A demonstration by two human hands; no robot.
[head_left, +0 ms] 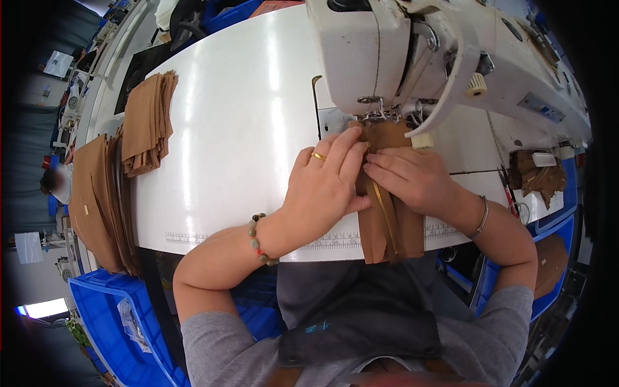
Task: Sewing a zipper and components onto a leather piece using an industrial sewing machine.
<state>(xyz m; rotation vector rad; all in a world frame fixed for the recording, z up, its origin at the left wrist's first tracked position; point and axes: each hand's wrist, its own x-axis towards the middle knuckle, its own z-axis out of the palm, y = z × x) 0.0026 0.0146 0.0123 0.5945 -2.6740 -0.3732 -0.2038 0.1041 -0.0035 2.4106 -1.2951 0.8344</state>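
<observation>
Beneath the needle area of a white sewing machine (380,58) lies a brown fabric piece (411,235), its near end hanging over the table's front edge. A zipper (385,213) with gold teeth runs lengthwise along it. My left hand (327,174) rests on the fabric's left side, fingers stretched toward the presser foot and thumb apart. From the right, my right hand (412,177) has its fingers bent and pressed together at the zipper, gripping it with the cloth; its fingertips are close to my left fingers. The needle tip is hidden.
Two stacks of brown fabric pieces, a smaller stack (148,122) and a larger stack (100,203), lie at the table's left. More brown pieces (538,174) sit at the right. A blue bin (116,322) stands lower left. A ruler strip (193,237) follows the front edge.
</observation>
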